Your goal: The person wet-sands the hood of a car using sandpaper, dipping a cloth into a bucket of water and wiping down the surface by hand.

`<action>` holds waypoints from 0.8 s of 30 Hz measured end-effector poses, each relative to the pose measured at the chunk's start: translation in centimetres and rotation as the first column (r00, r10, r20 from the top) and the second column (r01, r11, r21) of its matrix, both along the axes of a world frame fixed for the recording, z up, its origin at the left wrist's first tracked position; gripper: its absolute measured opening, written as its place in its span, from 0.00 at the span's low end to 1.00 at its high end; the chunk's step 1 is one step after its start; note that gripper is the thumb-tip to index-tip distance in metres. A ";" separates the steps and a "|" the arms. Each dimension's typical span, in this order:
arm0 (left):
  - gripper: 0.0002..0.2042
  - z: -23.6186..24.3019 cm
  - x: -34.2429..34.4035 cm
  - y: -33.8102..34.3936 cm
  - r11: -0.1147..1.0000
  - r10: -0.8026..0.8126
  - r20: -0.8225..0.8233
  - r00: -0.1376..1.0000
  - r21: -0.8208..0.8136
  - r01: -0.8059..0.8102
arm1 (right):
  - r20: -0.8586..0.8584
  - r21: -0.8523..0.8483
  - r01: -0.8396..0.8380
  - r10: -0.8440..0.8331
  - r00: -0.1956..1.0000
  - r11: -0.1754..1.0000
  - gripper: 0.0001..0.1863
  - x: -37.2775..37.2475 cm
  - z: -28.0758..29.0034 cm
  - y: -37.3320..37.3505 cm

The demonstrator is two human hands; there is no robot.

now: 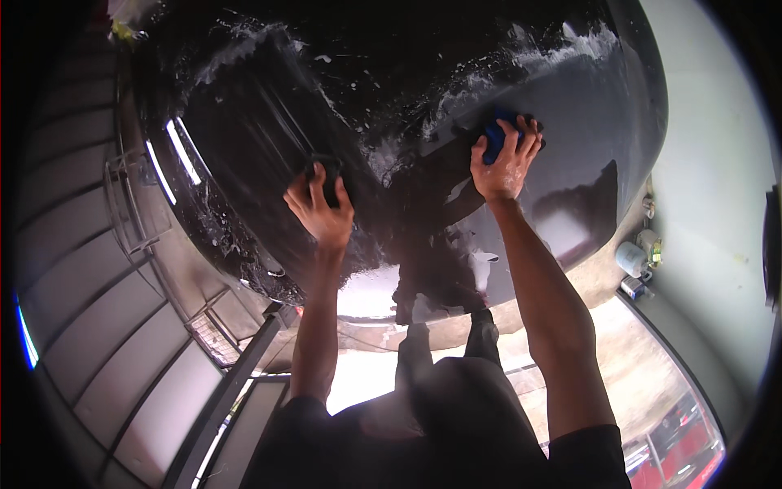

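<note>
Soapy black car body (269, 122) fills our view; mid-scrub, our right hand (503, 167) grips a blue sponge (494, 137), our left hand (322, 208) a dark pad (330, 181), and fresh panel likely comes next.

Both arms are up on a big glossy black car body panel (269, 138) that's wet and streaked with white soap foam (570, 45). The right hand (505, 159) is pressed flat on the panel with a blue sponge (494, 137) under the fingers. The left hand (320, 204) is against the panel too, curled around something small and dark (328, 175), can't really tell what it is. The person's reflection shows in the paint. Off to the right, by the pale wall, a couple of small canisters (635, 259) sit together.
</note>
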State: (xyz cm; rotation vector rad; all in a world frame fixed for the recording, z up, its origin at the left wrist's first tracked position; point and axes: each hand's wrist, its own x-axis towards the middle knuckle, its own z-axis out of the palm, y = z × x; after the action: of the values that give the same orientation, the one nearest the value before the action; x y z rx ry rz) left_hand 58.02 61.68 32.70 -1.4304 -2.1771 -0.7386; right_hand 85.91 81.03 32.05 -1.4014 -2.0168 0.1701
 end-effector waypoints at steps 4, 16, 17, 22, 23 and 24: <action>0.18 1.0 -5.5 4.4 0.993 -0.005 0.012 1.000 -0.120 0.006 | 0.013 0.014 -0.010 0.010 1.000 1.000 0.27 0.2 -0.5 0.1; 0.21 -2.0 8.0 -6.6 0.993 0.116 0.166 0.979 -0.035 -0.112 | -0.061 0.144 -0.036 0.046 0.997 0.989 0.25 0.1 -1.2 0.5; 0.21 -1.7 8.3 -7.0 0.998 0.058 0.127 0.990 -0.011 -0.057 | -0.066 0.158 -0.038 0.049 0.997 0.987 0.25 0.0 -1.3 0.7; 0.19 0.2 0.5 -1.8 0.961 0.277 0.048 0.960 -0.029 -0.276 | -0.052 0.272 -0.034 0.051 0.997 0.962 0.24 0.4 -2.1 0.7; 0.19 0.0 -0.7 -1.3 0.927 0.372 0.070 0.926 0.023 -0.374 | -0.108 0.243 -0.043 0.071 0.992 0.969 0.25 0.4 -2.2 0.7; 0.19 -0.2 -1.2 -1.3 0.946 0.323 0.028 0.946 0.012 -0.324 | -0.100 0.187 -0.028 0.047 0.994 0.982 0.26 0.4 -2.3 0.5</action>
State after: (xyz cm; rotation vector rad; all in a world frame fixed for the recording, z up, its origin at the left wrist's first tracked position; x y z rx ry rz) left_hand 56.84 60.38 32.48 -1.0208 -2.3404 -0.6546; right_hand 86.36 81.55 29.78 -1.2139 -1.9212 0.0680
